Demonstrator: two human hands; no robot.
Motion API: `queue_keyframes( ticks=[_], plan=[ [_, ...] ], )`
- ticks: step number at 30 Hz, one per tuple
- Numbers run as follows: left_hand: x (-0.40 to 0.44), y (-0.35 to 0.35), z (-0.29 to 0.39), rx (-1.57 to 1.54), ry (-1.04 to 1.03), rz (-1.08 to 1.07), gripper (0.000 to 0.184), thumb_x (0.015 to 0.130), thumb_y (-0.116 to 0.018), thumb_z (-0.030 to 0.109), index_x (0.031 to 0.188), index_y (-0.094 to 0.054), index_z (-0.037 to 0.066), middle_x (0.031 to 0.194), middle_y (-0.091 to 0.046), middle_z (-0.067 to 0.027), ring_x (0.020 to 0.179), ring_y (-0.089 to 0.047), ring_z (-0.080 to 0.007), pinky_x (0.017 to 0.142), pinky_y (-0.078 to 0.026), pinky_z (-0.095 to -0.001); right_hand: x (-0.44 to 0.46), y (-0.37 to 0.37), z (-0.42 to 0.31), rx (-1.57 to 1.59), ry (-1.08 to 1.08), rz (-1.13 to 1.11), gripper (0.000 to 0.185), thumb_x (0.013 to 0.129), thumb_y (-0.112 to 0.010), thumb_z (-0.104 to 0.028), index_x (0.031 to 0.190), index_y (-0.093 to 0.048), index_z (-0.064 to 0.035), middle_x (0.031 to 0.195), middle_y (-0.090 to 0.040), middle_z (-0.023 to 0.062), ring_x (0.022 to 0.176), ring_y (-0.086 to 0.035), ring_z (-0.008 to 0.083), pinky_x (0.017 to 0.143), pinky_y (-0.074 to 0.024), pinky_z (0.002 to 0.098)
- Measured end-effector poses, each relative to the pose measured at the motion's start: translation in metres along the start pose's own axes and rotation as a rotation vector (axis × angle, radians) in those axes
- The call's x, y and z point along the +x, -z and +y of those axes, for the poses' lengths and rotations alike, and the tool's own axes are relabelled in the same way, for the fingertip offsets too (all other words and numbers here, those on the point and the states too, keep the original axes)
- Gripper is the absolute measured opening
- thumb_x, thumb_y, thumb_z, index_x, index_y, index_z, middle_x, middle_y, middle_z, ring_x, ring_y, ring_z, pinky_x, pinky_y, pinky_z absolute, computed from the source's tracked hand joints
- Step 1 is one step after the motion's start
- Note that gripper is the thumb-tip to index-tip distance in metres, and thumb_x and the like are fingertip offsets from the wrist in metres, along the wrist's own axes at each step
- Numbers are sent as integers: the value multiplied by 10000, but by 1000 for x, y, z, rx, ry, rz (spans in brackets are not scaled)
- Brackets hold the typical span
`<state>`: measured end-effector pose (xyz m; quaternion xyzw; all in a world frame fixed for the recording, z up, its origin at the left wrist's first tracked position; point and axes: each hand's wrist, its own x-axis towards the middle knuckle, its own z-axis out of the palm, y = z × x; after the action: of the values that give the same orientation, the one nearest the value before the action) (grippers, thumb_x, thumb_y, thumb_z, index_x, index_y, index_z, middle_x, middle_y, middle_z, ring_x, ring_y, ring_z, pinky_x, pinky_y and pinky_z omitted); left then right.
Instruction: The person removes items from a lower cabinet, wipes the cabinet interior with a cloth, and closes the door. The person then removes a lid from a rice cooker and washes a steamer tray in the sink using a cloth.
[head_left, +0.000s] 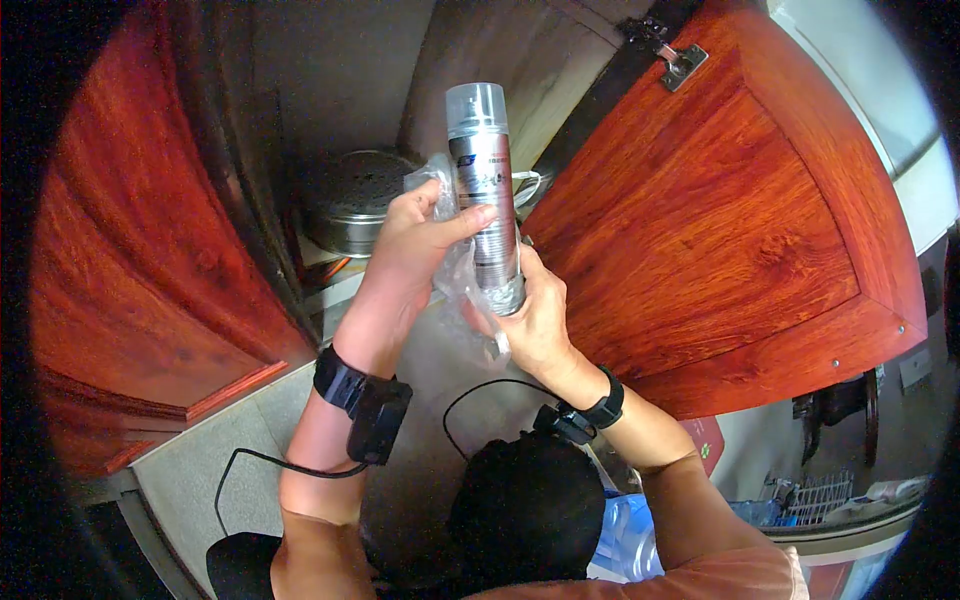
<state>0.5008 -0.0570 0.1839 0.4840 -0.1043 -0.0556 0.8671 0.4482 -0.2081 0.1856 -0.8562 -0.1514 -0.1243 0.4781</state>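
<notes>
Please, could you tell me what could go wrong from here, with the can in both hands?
The spray can might slip, since loose clear plastic hangs beside it at the left hand. The right hand, near the can's base, could perhaps bump the open wooden door. The slack black cable beside the left forearm might snag.

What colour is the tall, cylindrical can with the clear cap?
The can is mostly silver, seen best in the head view.
</notes>
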Motion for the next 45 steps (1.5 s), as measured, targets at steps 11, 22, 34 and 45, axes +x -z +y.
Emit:
queue_keyframes(
  ticks=[11, 22, 34, 45],
  plan=[
    [1, 7, -10, -68, 70, 2, 296, 816, -685, 94, 1080, -589, -3, 984, -655, -72, 875, -628, -152, 819, -485, -312, -2, -6, 11, -53, 23, 9, 396, 657, -738, -148, 967, -545, 5, 836, -618, 192, 774, -638, 342, 701, -503, 383],
    [7, 6, -18, -132, 128, -18, 341, 815, -696, 109, 1109, -565, -5, 1009, -647, -80, 892, -630, -164, 840, -488, -325, -1, -1, 19, -91, 62, 21, 421, 652, -734, -156, 994, -546, -1, 839, -612, 199, 773, -625, 368, 701, -502, 404],
    [5, 9, -29, -130, 99, 2, 311, 820, -689, 86, 1097, -579, -1, 1019, -651, -80, 900, -630, -164, 851, -484, -323, -4, -2, 31, -226, 133, 39, 492, 633, -750, -169, 1026, -510, 5, 879, -594, 221, 842, -587, 408, 735, -485, 450],
    [10, 9, -38, -166, 122, -8, 314, 812, -698, 90, 1086, -577, -3, 996, -641, -79, 884, -618, -146, 822, -480, -307, -4, -1, 37, -198, 91, 41, 445, 637, -743, -160, 992, -526, -2, 857, -598, 220, 818, -595, 409, 719, -490, 449]
  ],
)
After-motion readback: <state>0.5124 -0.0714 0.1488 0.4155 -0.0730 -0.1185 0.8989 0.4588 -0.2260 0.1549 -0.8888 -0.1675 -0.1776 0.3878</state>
